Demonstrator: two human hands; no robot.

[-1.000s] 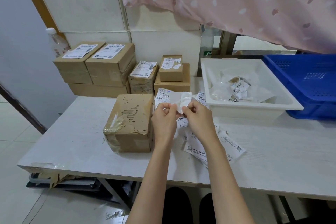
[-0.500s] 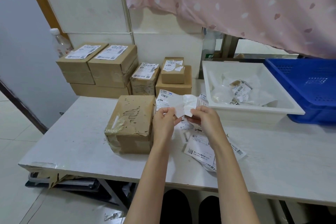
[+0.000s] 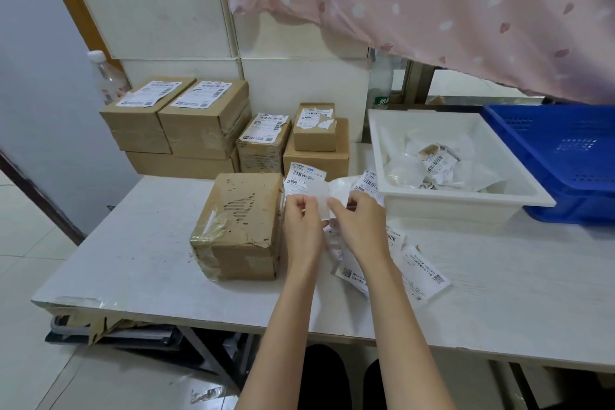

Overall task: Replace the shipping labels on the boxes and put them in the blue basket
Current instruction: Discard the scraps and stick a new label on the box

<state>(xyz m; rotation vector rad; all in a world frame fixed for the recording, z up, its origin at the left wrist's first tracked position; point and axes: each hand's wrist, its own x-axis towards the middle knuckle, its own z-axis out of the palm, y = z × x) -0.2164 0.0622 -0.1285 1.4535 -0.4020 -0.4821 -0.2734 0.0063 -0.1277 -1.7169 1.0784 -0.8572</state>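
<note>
We see left hand [image 3: 301,223] and right hand [image 3: 361,225] pinching a white shipping label [image 3: 307,183], torn-topped box [image 3: 241,226] alongside, print illegible to us, blue basket [image 3: 565,156] cropped at the frame edge.

One head-worn view looks forward and down, close over the table [image 3: 139,243].

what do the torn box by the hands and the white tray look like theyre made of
Torn box: brown corrugated cardboard, matte; ripped top exposes fluted ridges, with glossy clear tape at its corner. White tray: probably moulded plastic, smooth with a slight sheen and a rounded rim.
</note>
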